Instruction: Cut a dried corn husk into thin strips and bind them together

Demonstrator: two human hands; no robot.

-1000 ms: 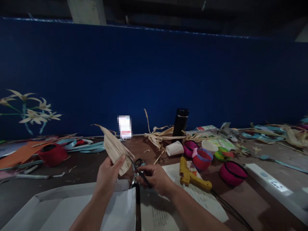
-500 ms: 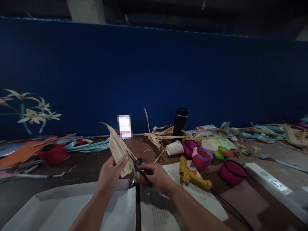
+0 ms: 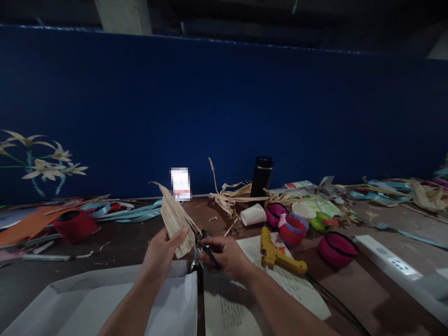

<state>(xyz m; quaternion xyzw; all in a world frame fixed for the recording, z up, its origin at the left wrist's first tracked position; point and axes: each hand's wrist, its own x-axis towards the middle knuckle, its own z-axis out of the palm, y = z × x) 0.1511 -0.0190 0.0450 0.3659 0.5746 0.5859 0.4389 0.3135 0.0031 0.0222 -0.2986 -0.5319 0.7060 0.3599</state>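
Observation:
A pale dried corn husk [image 3: 177, 224], broad below and drawn out to a thin curled tip, is pinched near its lower end by my left hand [image 3: 162, 249]. My right hand [image 3: 226, 256] grips a pair of dark-handled scissors [image 3: 210, 255]. The scissor blades lie along the husk's right edge, where a narrow strip stands apart from the main piece. How far the blades are parted I cannot tell. Beneath both hands are a white paper tray or box [image 3: 105, 298] and a printed sheet [image 3: 238, 303].
A yellow glue gun [image 3: 280, 256] rests on the paper, its cord trailing right. Behind stand a black flask [image 3: 262, 179], a tipped white cup [image 3: 254, 215] and several coloured bands. A white power strip [image 3: 395, 266] lies right; a red roll [image 3: 74, 226] and husk flowers [image 3: 47, 169] are left.
The husk's upper tip has shifted slightly right and down. Both hands keep nearly the same places, with the scissors still at the husk's edge.

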